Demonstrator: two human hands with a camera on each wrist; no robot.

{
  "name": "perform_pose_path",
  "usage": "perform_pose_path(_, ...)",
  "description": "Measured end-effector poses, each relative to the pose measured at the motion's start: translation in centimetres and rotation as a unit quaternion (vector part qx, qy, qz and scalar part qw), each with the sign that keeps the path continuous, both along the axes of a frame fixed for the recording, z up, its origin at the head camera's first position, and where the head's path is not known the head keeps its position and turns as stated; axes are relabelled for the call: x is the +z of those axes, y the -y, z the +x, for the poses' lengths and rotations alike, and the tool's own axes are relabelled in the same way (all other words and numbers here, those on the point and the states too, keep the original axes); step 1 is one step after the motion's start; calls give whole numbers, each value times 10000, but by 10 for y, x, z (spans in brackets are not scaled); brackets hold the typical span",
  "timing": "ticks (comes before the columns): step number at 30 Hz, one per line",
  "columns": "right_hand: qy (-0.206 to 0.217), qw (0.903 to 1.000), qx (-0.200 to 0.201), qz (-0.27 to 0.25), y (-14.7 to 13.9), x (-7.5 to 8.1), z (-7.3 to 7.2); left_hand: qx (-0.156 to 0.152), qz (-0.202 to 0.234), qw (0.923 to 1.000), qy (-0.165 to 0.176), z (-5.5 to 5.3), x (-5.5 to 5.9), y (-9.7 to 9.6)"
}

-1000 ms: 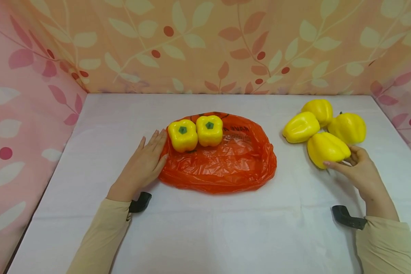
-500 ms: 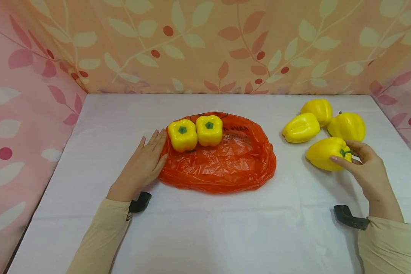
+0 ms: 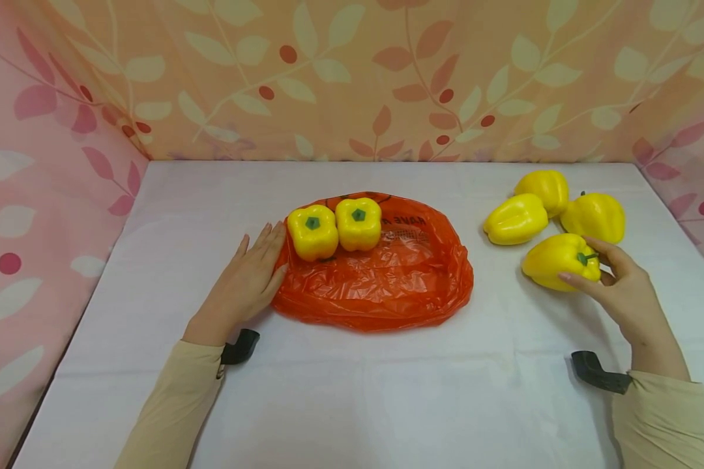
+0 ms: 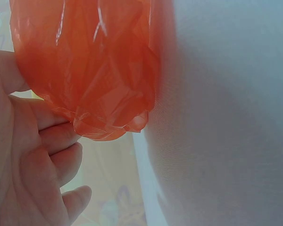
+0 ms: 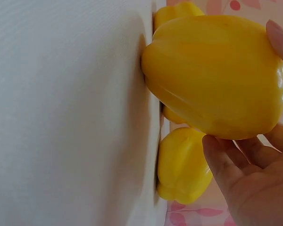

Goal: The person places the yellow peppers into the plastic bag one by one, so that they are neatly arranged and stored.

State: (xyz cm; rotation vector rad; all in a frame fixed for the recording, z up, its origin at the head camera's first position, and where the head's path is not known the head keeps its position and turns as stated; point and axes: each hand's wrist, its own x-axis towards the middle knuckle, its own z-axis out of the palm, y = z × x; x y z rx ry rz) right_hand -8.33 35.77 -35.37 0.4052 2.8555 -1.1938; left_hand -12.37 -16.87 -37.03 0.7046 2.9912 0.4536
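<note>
My right hand (image 3: 600,273) grips a yellow bell pepper (image 3: 554,262) at the right of the white table, thumb under it and fingers over its green stem. In the right wrist view that pepper (image 5: 212,75) fills the frame with my fingers (image 5: 226,165) curled round it. My left hand (image 3: 243,286) lies flat, its fingertips against the left edge of an orange plastic bag (image 3: 381,280). Two yellow peppers (image 3: 313,232) (image 3: 359,223) stand stem-up on the bag's far left part. The left wrist view shows the bag's crumpled edge (image 4: 85,61) beside my fingers (image 4: 52,165).
Three more yellow peppers (image 3: 515,219) (image 3: 544,189) (image 3: 594,217) lie close behind the held one. A leaf-patterned curtain (image 3: 352,78) closes off the back and both sides. The white tablecloth (image 3: 358,404) runs bare toward me.
My right hand has turned the pepper so that its stem faces the hand, and shifted it slightly left. The left hand, the bag and the other peppers have not moved.
</note>
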Motion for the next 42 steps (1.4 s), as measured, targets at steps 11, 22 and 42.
perform_pose_path(11,-28,9999,-127,67,4,6,3,-46,-14,10000,-73,-1,-1,-1)
perform_pose_path(22,-334,9991,-185,158,13,15,8,-41,-41,10000,-52,0,0,-1)
perform_pose_path(42,-1018,9948,75,-30,36,28,12,-44,-56,9999,-117,-1,-2,1)
